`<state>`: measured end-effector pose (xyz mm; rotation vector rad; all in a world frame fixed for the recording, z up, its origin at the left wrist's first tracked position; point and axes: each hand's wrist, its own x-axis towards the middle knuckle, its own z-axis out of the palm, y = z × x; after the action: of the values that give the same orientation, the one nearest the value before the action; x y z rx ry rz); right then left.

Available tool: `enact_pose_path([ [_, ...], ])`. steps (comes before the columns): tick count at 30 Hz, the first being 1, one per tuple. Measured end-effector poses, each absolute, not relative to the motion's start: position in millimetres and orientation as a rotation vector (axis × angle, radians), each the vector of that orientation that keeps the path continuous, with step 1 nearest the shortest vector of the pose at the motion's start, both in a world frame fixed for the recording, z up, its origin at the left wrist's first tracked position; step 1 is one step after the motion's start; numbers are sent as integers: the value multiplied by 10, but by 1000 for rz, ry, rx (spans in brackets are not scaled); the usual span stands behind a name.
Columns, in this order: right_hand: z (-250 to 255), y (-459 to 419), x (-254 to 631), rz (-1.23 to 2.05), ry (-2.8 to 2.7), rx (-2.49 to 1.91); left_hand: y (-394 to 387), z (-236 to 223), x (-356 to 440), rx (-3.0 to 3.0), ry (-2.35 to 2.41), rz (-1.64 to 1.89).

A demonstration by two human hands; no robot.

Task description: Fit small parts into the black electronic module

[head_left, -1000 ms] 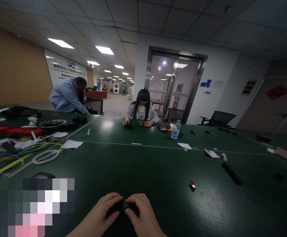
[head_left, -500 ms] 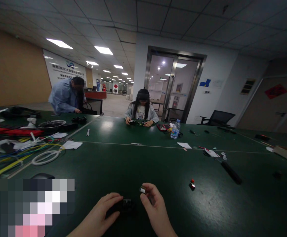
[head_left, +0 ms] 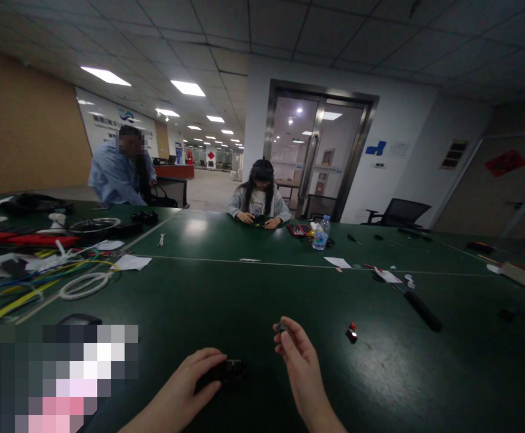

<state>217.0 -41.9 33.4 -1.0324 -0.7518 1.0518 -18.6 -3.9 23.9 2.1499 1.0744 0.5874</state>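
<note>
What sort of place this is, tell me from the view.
Probably a company office, perhaps its front area: there is a wall sign with a logo and lettering, a reddish counter like a reception desk, and double glass doors.

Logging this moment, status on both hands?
Left hand: gripping black device. Right hand: small part pinched, raised clear of device. Small red-topped item off to the right; nothing visible between hands.

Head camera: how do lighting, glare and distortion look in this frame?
In the head view, the scene is dim, with ceiling lights blown out and glare on the green table; the black device under the left hand nearly merges with its surroundings; the glass doors look slanted; the lower-left corner is pixelated.
</note>
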Motion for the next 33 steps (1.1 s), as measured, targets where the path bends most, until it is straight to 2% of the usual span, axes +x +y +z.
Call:
enact_pose_path([
  [12, 399, -406, 2215, 1129, -575, -952, -18, 146, -227, 2151, 1070, 602],
  [33, 402, -409, 2182, 1137, -586, -940, -80, 357, -164, 2146, 1083, 567],
])
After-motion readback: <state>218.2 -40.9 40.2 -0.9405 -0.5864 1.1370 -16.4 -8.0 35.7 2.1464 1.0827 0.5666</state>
